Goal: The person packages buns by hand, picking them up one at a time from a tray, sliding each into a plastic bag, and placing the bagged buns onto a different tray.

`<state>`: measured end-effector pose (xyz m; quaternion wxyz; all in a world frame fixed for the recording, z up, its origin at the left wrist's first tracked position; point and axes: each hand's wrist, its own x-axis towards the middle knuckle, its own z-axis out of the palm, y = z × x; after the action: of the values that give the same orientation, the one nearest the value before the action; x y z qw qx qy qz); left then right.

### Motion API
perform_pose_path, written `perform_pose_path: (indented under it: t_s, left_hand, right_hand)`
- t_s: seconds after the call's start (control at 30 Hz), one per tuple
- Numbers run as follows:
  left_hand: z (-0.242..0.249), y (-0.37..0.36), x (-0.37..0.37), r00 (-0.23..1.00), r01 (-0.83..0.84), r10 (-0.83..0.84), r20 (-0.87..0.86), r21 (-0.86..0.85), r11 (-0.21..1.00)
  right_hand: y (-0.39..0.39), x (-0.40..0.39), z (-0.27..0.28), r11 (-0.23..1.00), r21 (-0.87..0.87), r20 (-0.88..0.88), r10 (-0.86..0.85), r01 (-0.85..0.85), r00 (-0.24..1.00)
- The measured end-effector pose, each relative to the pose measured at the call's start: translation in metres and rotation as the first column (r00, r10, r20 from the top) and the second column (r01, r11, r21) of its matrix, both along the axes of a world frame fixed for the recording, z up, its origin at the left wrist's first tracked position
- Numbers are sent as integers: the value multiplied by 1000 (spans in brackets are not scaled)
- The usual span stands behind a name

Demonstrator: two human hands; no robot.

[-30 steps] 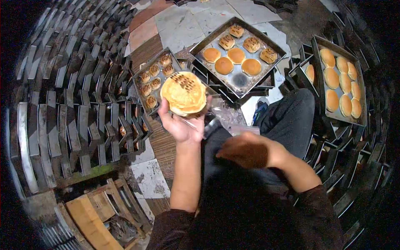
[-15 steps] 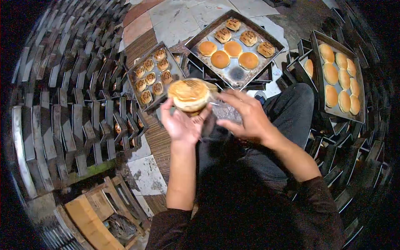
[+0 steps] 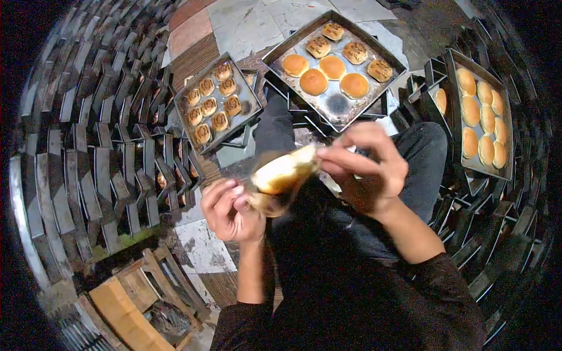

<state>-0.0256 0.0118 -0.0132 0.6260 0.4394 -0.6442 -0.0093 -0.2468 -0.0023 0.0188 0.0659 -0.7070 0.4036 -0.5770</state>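
A round golden bun (image 3: pixel 282 173) sits inside a clear plastic bag (image 3: pixel 275 199), blurred by motion, in front of my lap. My left hand (image 3: pixel 229 209) pinches the bag's lower left end. My right hand (image 3: pixel 366 167) grips the bag's upper right end beside the bun. Both hands are close together above my dark trousers.
A metal tray (image 3: pixel 328 105) with several buns lies ahead on stacked trays. A smaller tray (image 3: pixel 249 111) of small browned buns is at the left, and a third tray (image 3: pixel 510 128) of plain buns at the right. Stacks of dark empty pans surround me; a wooden crate (image 3: pixel 126 304) is lower left.
The bun was held up bare on my left palm; it has come down toward my lap and is now inside the plastic bag, with my right hand gripping the bag.
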Motion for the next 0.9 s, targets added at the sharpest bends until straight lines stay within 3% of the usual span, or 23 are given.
perform_pose_path:
  t_s: [0.03,0.07,0.1,0.13,0.2,0.23,0.33,0.37,0.43,0.47,0.53,0.57,0.67,0.73,0.8,0.83,0.87,0.9]
  left_hand:
    - [-9,-4,8,998,-31,31,47,-10,999]
    - [-18,-8,14,974,-129,112,199,75,989]
    - [-34,-9,19,967,-167,132,218,154,974]
    - [-50,-15,24,959,-203,147,241,225,953]
    - [-63,-13,33,983,-144,115,144,210,967]
    - [-76,-13,30,988,-153,151,23,131,980]
    - [-86,-18,22,980,-197,197,10,86,977]
    - [-82,-24,21,995,-101,99,20,102,990]
    - [-69,-50,6,993,-85,79,87,66,994]
    - [-65,-60,1,990,-76,70,121,48,996]
    - [-60,-71,8,941,-40,157,-300,362,931]
    - [-58,-73,12,847,33,238,-475,495,868]
    - [-59,-24,29,772,277,298,-561,719,637]
    - [-66,21,47,968,17,224,-112,922,387]
    - [-134,70,67,990,67,49,-134,741,668]
    - [-118,77,62,998,-8,51,-28,798,603]
    - [-100,73,61,999,-29,53,-6,771,636]
    - [-78,64,64,998,-54,60,18,740,671]
  right_hand:
    - [-7,8,-19,995,99,57,-7,1,998]
    - [-15,18,-47,981,195,110,-17,-5,994]
    - [-29,26,-74,907,389,236,71,-161,969]
    - [-27,33,-85,709,544,612,31,-449,790]
    - [-26,35,-91,819,446,436,153,-361,887]
    - [-21,36,-94,818,442,463,143,-368,875]
    - [-25,38,-98,934,344,182,33,-95,983]
    - [-36,41,-95,960,258,162,72,-113,984]
    - [-63,63,-95,985,109,138,121,-137,983]
    - [-74,70,-93,989,122,70,77,-85,995]
    - [-99,72,-94,954,272,295,-203,122,933]
    - [-96,63,-89,899,403,167,-257,171,952]
    - [-32,69,-122,770,600,91,-336,217,938]
    - [18,63,-129,747,660,128,-208,73,970]
    - [47,56,-160,615,788,128,-199,22,972]
    - [58,51,-170,546,838,130,-190,-5,973]
    - [52,35,-153,413,911,9,-30,4,1000]
    - [43,20,-140,479,877,-30,-44,48,999]
